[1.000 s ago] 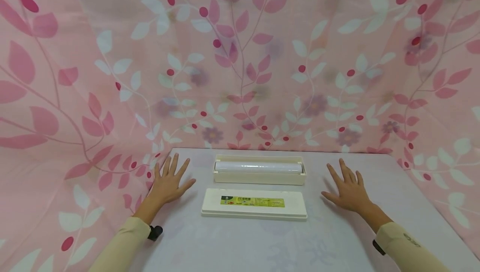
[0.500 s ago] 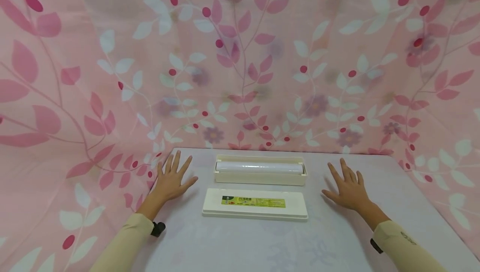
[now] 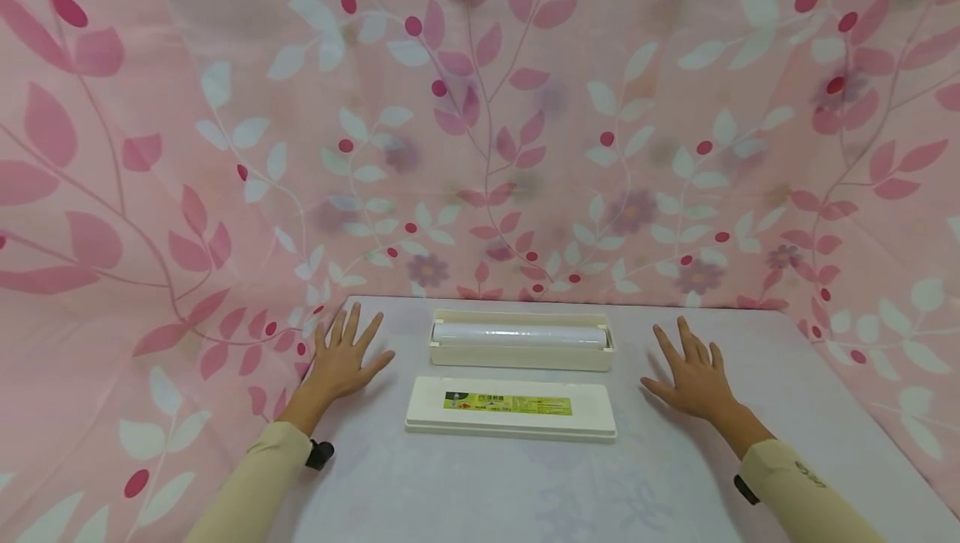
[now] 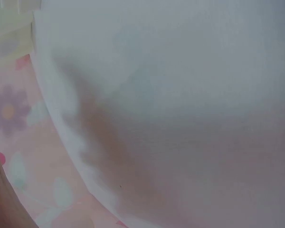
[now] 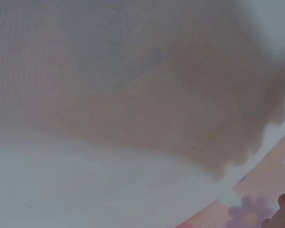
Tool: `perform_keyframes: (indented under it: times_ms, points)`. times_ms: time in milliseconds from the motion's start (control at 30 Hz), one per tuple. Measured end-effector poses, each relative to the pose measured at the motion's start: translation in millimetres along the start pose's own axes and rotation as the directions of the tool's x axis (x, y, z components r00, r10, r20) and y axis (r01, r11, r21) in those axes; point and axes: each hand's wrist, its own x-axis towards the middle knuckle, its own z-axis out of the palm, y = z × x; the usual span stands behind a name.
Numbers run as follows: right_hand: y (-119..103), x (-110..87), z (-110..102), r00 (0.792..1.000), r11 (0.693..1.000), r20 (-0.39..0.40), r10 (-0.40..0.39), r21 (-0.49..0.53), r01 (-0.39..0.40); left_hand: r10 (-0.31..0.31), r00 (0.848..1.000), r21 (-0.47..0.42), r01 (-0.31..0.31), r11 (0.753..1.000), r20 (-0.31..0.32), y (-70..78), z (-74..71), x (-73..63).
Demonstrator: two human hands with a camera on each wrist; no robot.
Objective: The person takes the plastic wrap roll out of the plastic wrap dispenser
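Observation:
Fingers spread and straight, my left hand is over the left side of the table, left of an open cream box. A roll of clear-looking wrap lies lengthwise inside that box. In front of it rests the flat white lid, with a green and yellow label on top. My right hand is on the right side, its fingers likewise spread, holding nothing. The left wrist view shows a hand's shadow on the cloth and a sliver of the hand. In the right wrist view only fingertips show at the corner.
A white cloth with faint patterns covers the table. Pink curtains printed with leaves and flowers hang behind the table and along both sides. Beige sleeves cover the arms, with a dark wrist device at the left cuff.
Both hands stay spread in nearly the same places; the right has shifted very slightly left. The view has drifted a little. The box, roll and lid have not moved on the table.

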Motion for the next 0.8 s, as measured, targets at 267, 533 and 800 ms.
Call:
perform_keyframes:
  times_ms: [267,533,800]
  points:
    - [-0.5,2.1,-2.2,1.0,1.0,0.015,-0.002,0.011,0.001,0.0,1.0,-0.014,-0.001,1.0,-0.027,2.3,-0.9,7.3]
    - [-1.7,7.3,-2.0,1.0,1.0,0.011,-0.006,0.012,0.006,0.011,0.999,-0.061,-0.014,0.998,-0.048,14.0,-2.7,19.3]
    - [-10.2,25.3,-13.3,1.0,0.999,-0.006,-0.017,0.038,0.017,0.026,0.999,-0.143,-0.029,0.989,-0.025,26.7,-1.6,32.8]
